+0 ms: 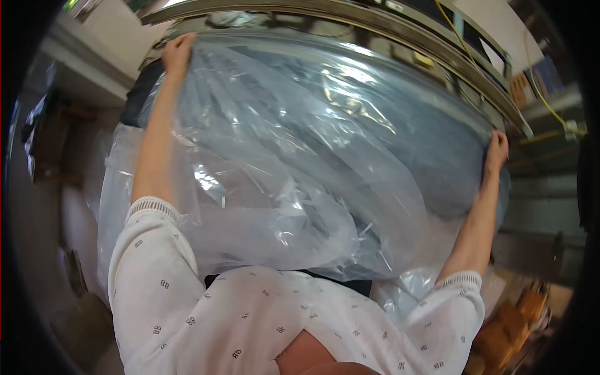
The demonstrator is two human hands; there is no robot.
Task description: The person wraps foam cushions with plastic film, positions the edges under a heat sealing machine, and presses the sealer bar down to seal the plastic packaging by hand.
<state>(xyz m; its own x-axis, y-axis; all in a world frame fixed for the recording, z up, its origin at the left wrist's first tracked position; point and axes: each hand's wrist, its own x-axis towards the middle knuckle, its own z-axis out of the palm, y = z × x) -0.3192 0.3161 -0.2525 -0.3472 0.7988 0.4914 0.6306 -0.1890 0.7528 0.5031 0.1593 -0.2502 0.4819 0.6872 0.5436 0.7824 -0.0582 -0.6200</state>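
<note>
A wide sheet of clear plastic film (269, 162) spreads in front of me, wrinkled and shiny, hanging down close to my body. At its far left corner, my left hand (179, 53) is closed on the film's edge. Out at the far right, my right hand (497, 150) grips the same edge, fingers curled round it. Both arms are stretched wide, and the edge runs fairly taut between the hands. Dark material shows through the film and at its left side.
A long metal bar of a machine (350, 22) crosses behind the film. A yellow cord (540, 94) hangs at the right, near shelving. Brown-orange objects (509, 331) lie at the lower right. Dark furniture (56, 134) stands at the left.
</note>
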